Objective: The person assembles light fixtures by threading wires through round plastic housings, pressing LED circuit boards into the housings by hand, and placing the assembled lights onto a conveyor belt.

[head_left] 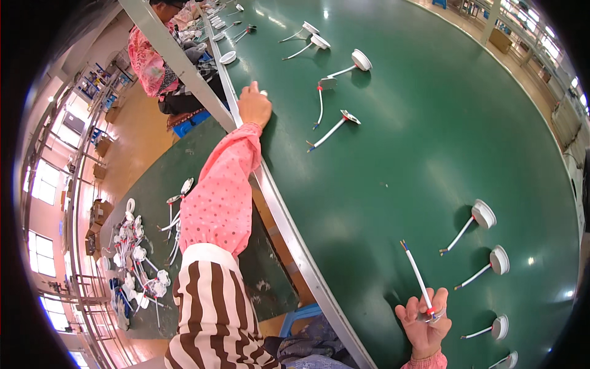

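right hand [424,323] low by the green table [393,154], grip pinching the round lamp disc [430,316]; its white cable [416,270] runs up and left from the disc. left hand [254,104] far off, fingers curled at the table's rail.

- You have two hands in view: your left hand [254,104] at 11 o'clock, your right hand [424,326] at 5 o'clock.
- Count four white round lamp units [483,214] with leads at 4 o'clock.
- Five more lie on the green belt [393,141] towards 12 o'clock.
- One white cable [416,275] is in your right hand.
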`<action>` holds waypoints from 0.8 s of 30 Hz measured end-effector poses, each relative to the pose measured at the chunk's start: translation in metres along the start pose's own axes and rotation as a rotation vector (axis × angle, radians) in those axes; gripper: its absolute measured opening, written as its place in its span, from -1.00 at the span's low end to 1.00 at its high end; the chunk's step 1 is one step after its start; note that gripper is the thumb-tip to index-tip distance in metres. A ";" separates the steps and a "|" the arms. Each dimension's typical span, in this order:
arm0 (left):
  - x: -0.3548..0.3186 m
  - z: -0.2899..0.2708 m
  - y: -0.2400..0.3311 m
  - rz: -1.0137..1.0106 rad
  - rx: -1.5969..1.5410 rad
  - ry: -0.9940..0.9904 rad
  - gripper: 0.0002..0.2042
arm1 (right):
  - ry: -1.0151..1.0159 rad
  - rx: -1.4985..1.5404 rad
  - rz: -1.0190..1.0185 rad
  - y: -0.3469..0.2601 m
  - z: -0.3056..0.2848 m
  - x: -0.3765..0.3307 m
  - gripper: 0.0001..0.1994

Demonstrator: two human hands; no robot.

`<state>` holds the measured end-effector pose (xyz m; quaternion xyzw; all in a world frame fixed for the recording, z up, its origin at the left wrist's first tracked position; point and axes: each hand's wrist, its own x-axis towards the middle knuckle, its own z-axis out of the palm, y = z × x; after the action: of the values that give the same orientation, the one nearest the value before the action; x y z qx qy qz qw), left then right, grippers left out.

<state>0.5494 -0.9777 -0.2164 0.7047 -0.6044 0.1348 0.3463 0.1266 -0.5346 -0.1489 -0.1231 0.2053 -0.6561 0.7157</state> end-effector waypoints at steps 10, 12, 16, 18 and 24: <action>0.115 0.060 -0.051 -0.104 0.174 0.027 -0.53 | 0.152 -0.053 0.141 0.014 0.023 0.050 -0.67; 0.141 0.070 -0.058 -0.152 0.194 0.011 -0.46 | 0.170 -0.064 0.119 0.015 0.026 0.046 -0.67; 0.161 0.091 -0.074 -0.297 0.300 -0.092 -0.41 | 0.205 -0.142 0.128 0.019 0.024 0.053 -0.68; 0.172 0.096 -0.072 -0.323 0.302 -0.096 -0.40 | 0.204 -0.125 0.109 0.018 0.025 0.050 -0.69; 0.189 0.103 -0.078 -0.391 0.333 -0.160 -0.42 | 0.124 -0.153 0.078 0.019 0.028 0.055 -0.72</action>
<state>0.6434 -1.1858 -0.2017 0.8637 -0.4519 0.1066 0.1962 0.1596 -0.5899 -0.1403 -0.1286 0.3034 -0.6165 0.7151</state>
